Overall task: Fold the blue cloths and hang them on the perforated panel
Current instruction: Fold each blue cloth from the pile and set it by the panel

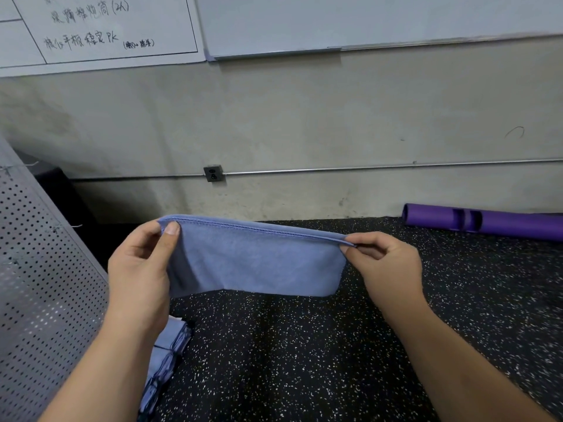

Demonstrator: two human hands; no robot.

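Note:
A blue cloth (259,260), folded in half, hangs in the air above the speckled black floor. My left hand (143,263) pinches its upper left corner between thumb and fingers. My right hand (384,260) pinches the upper right corner, so the hemmed top edge is stretched between them. The grey perforated panel (39,284) leans at the left edge of the view, just left of my left arm. A pile of more blue cloths (166,351) lies on the floor under my left forearm, partly hidden by it.
A purple tube (487,222) lies on the floor at the right, against the grey wall. A wall socket (213,173) with a metal conduit sits above the cloth. Whiteboards (335,22) hang higher on the wall.

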